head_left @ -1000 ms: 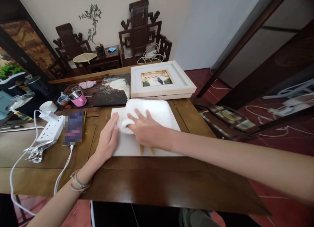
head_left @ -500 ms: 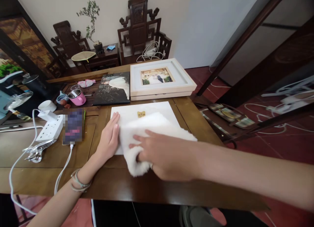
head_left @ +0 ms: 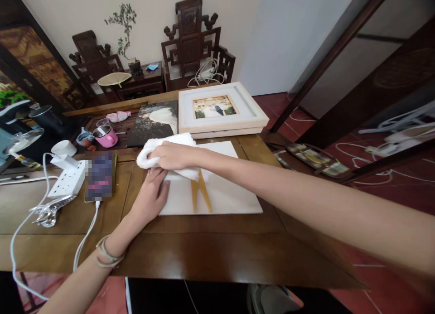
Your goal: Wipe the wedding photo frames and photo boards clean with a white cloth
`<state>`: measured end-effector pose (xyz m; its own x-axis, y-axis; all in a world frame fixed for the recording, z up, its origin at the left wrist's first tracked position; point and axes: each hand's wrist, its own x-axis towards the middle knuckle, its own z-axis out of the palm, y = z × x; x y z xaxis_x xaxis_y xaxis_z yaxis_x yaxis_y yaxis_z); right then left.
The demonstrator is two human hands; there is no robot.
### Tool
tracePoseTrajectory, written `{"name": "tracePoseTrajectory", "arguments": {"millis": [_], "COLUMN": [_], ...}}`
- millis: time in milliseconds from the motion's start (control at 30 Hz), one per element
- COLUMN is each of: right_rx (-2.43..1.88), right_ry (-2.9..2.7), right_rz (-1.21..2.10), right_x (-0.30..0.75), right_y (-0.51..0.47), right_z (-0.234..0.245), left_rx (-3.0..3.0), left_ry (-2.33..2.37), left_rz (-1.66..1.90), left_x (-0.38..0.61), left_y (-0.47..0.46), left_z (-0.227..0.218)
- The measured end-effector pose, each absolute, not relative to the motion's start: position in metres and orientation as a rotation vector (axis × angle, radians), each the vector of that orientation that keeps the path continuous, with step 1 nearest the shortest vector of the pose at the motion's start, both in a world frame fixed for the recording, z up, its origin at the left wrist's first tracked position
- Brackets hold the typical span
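A white rectangular board lies flat on the wooden table in front of me. Two tan legs that look like a folding stand run down its middle. My left hand rests with fingers stretched along the board's left edge, its fingertips close under the cloth. At the board's upper left corner, my right hand grips a fluffy white cloth and presses it down. The cloth and right forearm hide the board's upper left and the top of the stand.
Behind the board lie a dark wedding picture and a pale framed photo. Left of me are a phone, a white power strip with cables and a pink cup. The table edge runs nearest me.
My right hand has swept the cloth from the board's lower middle up to its upper left corner, uncovering the stand's legs. The left hand stays at the left edge.
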<state>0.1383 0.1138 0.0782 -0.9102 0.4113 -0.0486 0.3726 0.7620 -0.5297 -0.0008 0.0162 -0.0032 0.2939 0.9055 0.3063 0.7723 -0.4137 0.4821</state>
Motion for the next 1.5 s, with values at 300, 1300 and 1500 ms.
{"name": "tracePoseTrajectory", "arguments": {"millis": [300, 1300, 1500], "right_rx": [-0.995, -1.122, -1.045], "right_ry": [-2.9, -2.956, -2.902], "right_rz": [0.704, 0.064, 0.398], "right_x": [0.219, 0.267, 0.286], "right_y": [0.13, 0.051, -0.027], "right_z": [0.089, 0.029, 0.034], "left_rx": [2.263, 2.296, 2.282], "left_ry": [1.616, 1.628, 1.621], "left_rz": [0.701, 0.753, 0.762], "left_x": [-0.006, -0.006, -0.005], "left_y": [0.015, 0.017, 0.017], "left_z": [-0.011, -0.013, -0.013]}}
